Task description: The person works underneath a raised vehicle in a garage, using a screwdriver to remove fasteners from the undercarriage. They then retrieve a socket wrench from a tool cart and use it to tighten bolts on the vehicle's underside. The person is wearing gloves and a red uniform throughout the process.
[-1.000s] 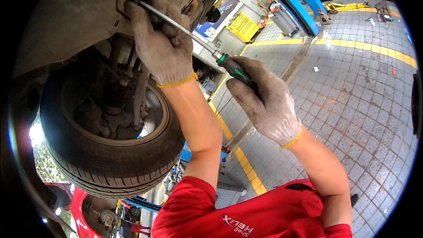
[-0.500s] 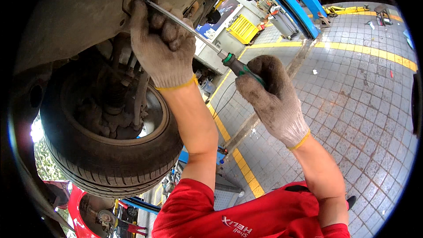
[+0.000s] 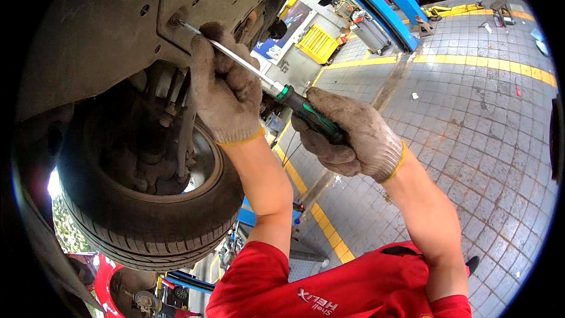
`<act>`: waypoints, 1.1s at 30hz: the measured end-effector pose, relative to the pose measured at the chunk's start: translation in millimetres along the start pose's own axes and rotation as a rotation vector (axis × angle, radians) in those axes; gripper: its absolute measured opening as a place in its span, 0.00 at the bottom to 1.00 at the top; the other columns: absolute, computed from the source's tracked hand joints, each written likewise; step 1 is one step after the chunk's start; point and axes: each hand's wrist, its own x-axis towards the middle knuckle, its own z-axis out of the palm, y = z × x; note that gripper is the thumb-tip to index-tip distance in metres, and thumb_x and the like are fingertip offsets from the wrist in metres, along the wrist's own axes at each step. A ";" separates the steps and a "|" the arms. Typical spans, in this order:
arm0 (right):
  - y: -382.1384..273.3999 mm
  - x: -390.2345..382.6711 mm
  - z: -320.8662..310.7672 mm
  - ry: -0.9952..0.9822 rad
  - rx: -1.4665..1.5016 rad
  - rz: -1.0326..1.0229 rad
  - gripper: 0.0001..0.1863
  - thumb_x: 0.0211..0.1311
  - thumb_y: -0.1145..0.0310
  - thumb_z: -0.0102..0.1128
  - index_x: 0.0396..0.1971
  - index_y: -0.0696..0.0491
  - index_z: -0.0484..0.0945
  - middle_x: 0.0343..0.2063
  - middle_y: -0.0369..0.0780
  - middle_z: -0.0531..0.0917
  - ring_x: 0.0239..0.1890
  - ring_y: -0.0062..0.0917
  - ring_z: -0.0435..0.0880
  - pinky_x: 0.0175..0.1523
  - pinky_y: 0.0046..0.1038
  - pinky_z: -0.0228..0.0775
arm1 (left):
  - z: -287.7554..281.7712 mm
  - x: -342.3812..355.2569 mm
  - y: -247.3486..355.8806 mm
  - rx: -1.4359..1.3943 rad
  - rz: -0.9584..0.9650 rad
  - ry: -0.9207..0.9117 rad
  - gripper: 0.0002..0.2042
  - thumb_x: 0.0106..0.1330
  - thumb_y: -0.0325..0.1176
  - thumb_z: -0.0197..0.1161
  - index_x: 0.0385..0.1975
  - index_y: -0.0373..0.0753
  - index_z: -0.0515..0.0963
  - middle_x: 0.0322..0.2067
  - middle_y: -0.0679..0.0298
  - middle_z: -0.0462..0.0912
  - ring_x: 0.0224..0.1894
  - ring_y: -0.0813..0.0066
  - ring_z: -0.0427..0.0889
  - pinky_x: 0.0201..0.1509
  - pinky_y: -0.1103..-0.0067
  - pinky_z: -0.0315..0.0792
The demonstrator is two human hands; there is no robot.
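Since the earlier frame, both hands sit lower. Right hand (image 3: 353,138) is clenched around the black-green handle of the screwdriver (image 3: 259,76); left hand (image 3: 226,91) wraps its steel shaft, tip seated in the underbody panel (image 3: 106,35).

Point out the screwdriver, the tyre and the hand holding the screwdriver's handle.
screwdriver (image 3: 247,66): head view, on its bare metal shaft between the two gloves.
tyre (image 3: 141,229): head view, on the lower tread.
right hand (image 3: 359,135): head view, on the back of the grey glove.
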 end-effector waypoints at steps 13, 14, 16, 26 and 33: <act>50.3 -14.9 22.7 0.613 -0.588 -0.798 0.20 0.67 0.76 0.68 0.57 0.58 0.76 0.45 0.46 0.83 0.38 0.29 0.88 0.43 0.30 0.82 | 9.5 4.9 5.5 0.082 0.062 0.197 0.07 0.78 0.33 0.59 0.41 0.37 0.76 0.21 0.72 0.60 0.17 0.84 0.51 0.17 0.82 0.47; 51.5 -16.1 25.0 0.642 -0.694 -0.884 0.21 0.65 0.76 0.69 0.56 0.57 0.77 0.45 0.47 0.83 0.39 0.32 0.88 0.44 0.32 0.82 | 10.0 7.8 8.4 0.075 0.058 0.144 0.07 0.78 0.33 0.60 0.40 0.37 0.76 0.21 0.72 0.60 0.17 0.84 0.51 0.17 0.82 0.47; 42.2 -24.9 28.3 0.694 -1.110 -0.920 0.23 0.58 0.78 0.74 0.54 0.54 0.81 0.45 0.50 0.83 0.43 0.44 0.86 0.46 0.40 0.81 | 14.6 13.7 8.5 0.043 0.047 0.186 0.07 0.77 0.34 0.60 0.39 0.37 0.75 0.21 0.72 0.60 0.17 0.83 0.51 0.17 0.81 0.48; 44.5 -23.6 25.3 0.598 -0.995 -0.959 0.21 0.66 0.80 0.69 0.58 0.59 0.76 0.46 0.47 0.83 0.34 0.27 0.88 0.37 0.27 0.81 | 6.9 18.1 11.9 0.040 0.100 0.135 0.12 0.76 0.33 0.60 0.28 0.42 0.66 0.21 0.71 0.58 0.18 0.81 0.52 0.18 0.80 0.52; 27.8 -32.4 44.8 0.451 -0.186 -0.389 0.22 0.82 0.58 0.53 0.60 0.62 0.73 0.32 0.41 0.84 0.19 0.19 0.78 0.23 0.22 0.70 | 5.0 21.7 15.5 -0.028 0.044 0.189 0.16 0.76 0.35 0.60 0.26 0.43 0.63 0.20 0.70 0.58 0.17 0.81 0.53 0.16 0.80 0.51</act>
